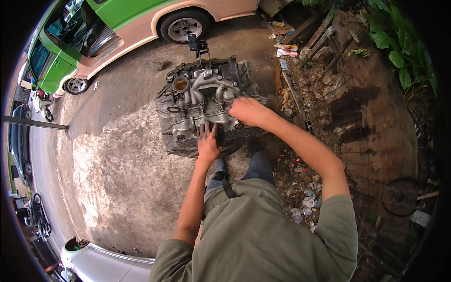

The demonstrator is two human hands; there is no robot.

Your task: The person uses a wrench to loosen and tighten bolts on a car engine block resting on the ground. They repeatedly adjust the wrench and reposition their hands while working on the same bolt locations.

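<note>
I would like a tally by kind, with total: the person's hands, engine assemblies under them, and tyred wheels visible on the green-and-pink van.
Hands (left hand, right hand): 2
Engine assembly: 1
Wheels (front wheel, rear wheel): 2
Total: 5

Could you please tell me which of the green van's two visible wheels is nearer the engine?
The top-centre wheel, just beyond the engine; the other wheel stands farther off, leftward.

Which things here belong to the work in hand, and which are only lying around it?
Work in hand:
engine, under both hands
left hand, fingers on its near side
right hand, at its right side; grip hidden

Just around:
white plastic litter
long stick
parked green-and-pink van
</note>
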